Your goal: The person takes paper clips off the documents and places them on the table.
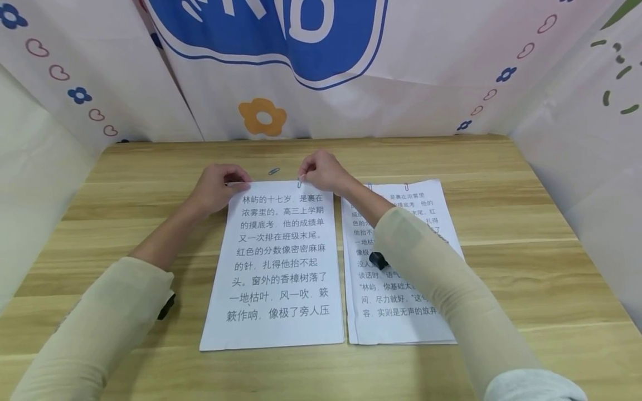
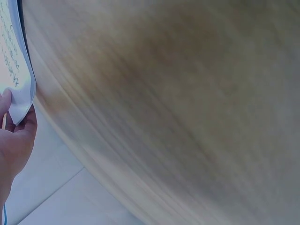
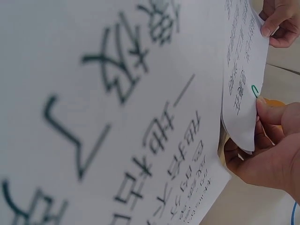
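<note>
A stack of printed sheets point(image 1: 281, 267) lies on the left side of the wooden table. My left hand point(image 1: 215, 189) pinches its top left corner, thumb over the print and fingers behind, as the left wrist view shows. At the top edge, right of the middle, a green paper clip point(image 3: 254, 90) sits partly over the paper. My right hand point(image 1: 323, 171) pinches the clip's outer end between thumb and forefinger, while its other fingers point(image 3: 232, 151) reach behind the sheets. Beyond the top edge, between both hands, lies a loose paper clip point(image 1: 273, 171).
To the right lies a second printed stack point(image 1: 396, 328), partly hidden under my right forearm. A bluish clip point(image 1: 370, 186) and a red clip point(image 1: 406, 186) sit on its top edge. A printed cloth point(image 1: 401, 106) hangs behind the wooden table point(image 1: 526, 267).
</note>
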`<state>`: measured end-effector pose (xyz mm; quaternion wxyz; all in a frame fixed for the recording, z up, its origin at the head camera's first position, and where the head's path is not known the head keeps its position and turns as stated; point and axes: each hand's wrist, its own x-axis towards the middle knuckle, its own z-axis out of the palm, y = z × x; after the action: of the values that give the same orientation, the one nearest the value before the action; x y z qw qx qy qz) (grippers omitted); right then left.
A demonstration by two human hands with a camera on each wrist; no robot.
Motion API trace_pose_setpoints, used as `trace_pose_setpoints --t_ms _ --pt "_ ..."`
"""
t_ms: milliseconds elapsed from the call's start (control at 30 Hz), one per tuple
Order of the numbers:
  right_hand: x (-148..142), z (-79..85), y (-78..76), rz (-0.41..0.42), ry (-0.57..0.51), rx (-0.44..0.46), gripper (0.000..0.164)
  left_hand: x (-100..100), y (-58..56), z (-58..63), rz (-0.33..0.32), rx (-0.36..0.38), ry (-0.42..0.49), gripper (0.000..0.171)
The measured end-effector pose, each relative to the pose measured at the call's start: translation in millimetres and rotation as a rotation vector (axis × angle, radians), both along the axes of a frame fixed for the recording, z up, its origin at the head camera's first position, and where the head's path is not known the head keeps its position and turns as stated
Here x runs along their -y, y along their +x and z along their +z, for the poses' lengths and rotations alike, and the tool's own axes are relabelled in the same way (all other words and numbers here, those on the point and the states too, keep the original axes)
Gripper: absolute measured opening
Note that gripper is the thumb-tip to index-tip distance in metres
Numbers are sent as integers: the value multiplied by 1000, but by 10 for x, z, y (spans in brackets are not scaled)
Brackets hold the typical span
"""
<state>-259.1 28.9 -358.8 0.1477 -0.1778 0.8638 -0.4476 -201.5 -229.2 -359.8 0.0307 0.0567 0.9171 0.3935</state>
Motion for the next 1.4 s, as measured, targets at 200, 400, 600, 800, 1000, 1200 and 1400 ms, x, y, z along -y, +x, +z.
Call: trace_pose_setpoints --t_ms 200,400,600,800,1000,1200,1400 --pt "2 -7 11 -10 -4 -14 4 -3 1 13 -1 3 -5 13" --pt "1 -12 16 -18 -18 -25 5 1 -3 12 3 5 -10 13" --pt "-4 -7 23 -24 -30 -26 4 5 -8 19 0 1 -10 13" --pt "2 -13 22 -29 -51 -16 4 8 -5 32 0 -5 -11 13" --pt "3 -2 28 -46 -64 -11 4 6 -4 44 -1 -4 -10 13" --pt "-11 -3 13 1 -15 -45 6 -2 -6 46 -14 -7 -14 14" --pt "-19 -6 -19 94 40 -124 11 -6 -4 49 -11 -3 -15 14"
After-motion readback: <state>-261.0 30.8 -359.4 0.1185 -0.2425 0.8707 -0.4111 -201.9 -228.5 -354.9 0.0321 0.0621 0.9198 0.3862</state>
